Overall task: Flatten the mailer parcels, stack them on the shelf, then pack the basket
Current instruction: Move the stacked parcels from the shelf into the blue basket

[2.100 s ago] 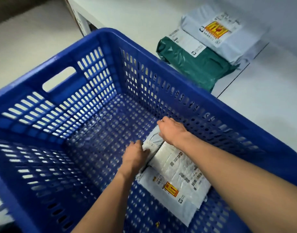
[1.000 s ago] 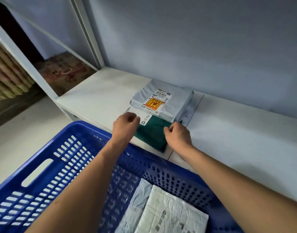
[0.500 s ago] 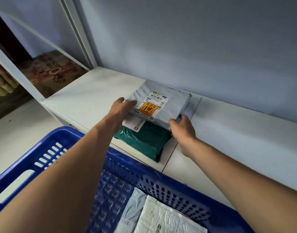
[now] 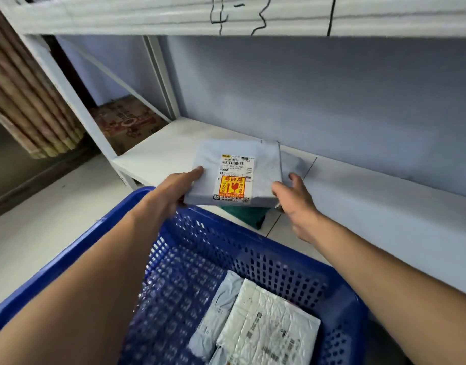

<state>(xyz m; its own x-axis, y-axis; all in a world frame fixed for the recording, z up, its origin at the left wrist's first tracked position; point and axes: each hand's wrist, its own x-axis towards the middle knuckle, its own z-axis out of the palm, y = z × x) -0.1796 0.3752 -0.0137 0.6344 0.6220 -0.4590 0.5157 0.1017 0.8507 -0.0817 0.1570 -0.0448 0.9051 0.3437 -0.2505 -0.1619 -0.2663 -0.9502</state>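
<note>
- Shelf (image 4: 173,148), white and low, runs along a blue wall in front of me.
- Basket (image 4: 279,264), blue and perforated, sits under my arms, just in front of the shelf.
- White mailer (image 4: 266,327) lies flat in the basket, overlapping a pale mailer (image 4: 218,312) on its left.
- Grey mailer (image 4: 263,175), label up, is over the shelf's front edge, held between both my hands.
- Left hand (image 4: 173,191) grips its left edge, thumb on top.
- Right hand (image 4: 295,201) grips its right front corner, fingers curled.
- Green mailer (image 4: 250,214) peeks out beneath it on the shelf; whether they touch I cannot tell.
</note>
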